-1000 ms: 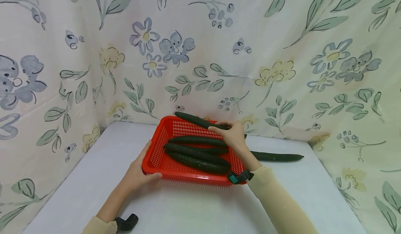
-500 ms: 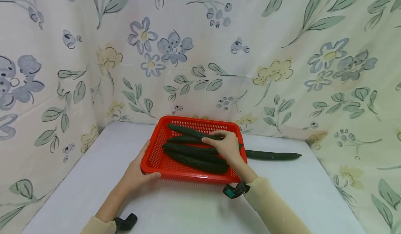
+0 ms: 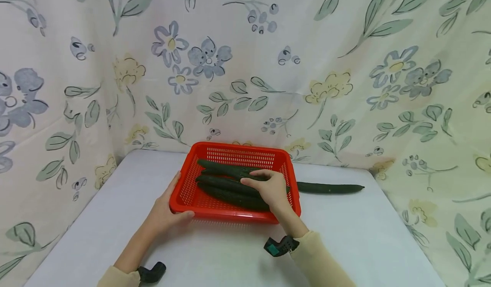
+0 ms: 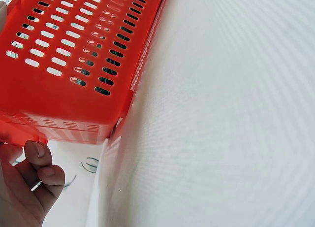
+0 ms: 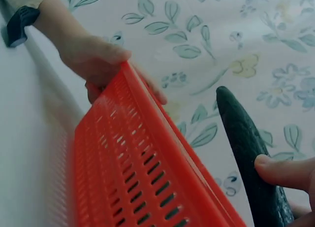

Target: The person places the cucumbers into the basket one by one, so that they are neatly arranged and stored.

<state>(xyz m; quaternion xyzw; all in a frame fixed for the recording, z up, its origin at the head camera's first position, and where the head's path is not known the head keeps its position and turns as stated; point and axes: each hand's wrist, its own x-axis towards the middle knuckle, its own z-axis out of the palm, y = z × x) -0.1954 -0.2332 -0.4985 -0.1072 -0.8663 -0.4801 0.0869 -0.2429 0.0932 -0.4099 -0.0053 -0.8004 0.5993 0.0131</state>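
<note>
A red perforated plastic basket (image 3: 230,213) stands on the white table with several dark green cucumbers (image 3: 230,198) lying lengthwise in it. My left hand (image 3: 163,210) grips its left near corner, thumb along the front rim; the left wrist view shows curled fingertips (image 4: 45,175) beside the basket's outer wall. Inside the basket, my right hand (image 3: 271,189) pinches a cucumber (image 3: 216,166) at the back of the pile. In the right wrist view the thumb (image 5: 275,169) presses on that cucumber, and its far end sticks up past the rim. The other right fingers are mostly hidden.
One more cucumber (image 3: 331,188) lies on the table (image 3: 345,227), right of the basket. A floral curtain (image 3: 245,65) hangs close behind the table and along its left side. Each wrist wears a black band (image 3: 281,246).
My right hand has lowered the cucumber from above the back rim into the basket, onto or beside the others. The left hand keeps its hold on the corner. The view has shifted slightly.
</note>
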